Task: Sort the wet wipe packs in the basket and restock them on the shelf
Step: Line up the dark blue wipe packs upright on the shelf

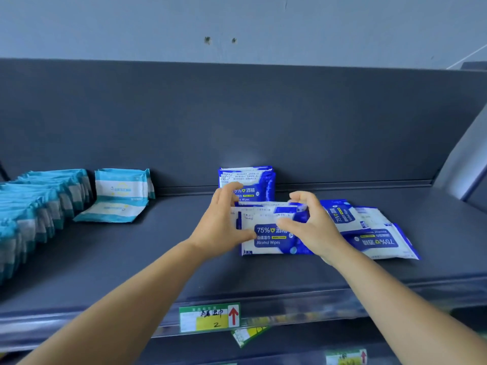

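both hands are gripping an upright blue alcohol wipes pack [274,237] on the dark shelf [163,259]: left hand [224,222] fingers curling round its left edge, right hand [312,227] fingers pinching its top right. more blue packs are standing behind [247,184] and lying flat to the right [379,241]; teal wipe packs [39,204] are lining the shelf's left side.
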A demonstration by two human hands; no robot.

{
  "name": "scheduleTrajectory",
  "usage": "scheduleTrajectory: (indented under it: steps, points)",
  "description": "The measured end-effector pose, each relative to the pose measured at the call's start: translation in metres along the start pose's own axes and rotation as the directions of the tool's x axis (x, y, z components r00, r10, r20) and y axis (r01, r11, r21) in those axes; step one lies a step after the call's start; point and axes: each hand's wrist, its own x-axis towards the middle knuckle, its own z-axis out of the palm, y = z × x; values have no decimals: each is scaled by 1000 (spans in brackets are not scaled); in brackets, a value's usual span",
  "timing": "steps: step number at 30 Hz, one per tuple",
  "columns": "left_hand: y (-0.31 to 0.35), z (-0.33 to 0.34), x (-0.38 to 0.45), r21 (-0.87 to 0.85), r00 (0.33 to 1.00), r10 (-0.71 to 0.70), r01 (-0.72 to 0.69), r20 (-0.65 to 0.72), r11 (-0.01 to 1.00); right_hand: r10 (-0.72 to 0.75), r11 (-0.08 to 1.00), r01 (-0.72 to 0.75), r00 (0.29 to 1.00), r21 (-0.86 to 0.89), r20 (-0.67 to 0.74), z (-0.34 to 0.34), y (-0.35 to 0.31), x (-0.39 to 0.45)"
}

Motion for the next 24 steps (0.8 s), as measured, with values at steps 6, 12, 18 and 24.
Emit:
scheduleTrajectory:
  steps: [6, 12, 18, 24]
  points:
    - [-17, 8, -14, -362, 974, -142, 198, 174, 911, 114, 990, -112, 993, -81, 23, 7, 4, -7]
    - [-4, 16, -14, -293, 986, -157, 134, -56, 947, 3, 989, -13, 998, -148, -62, 17, -8, -9]
    - [-13, 10, -19, -348, 987, -148, 158, 56, 924, 98, 981, -90, 994, -170, 43, 18, -2, -6]
    - [-22, 8, -13, -195, 972, -180, 208, 152, 959, 150, 927, -81, 975, -366, 162, 20, 2, 1]
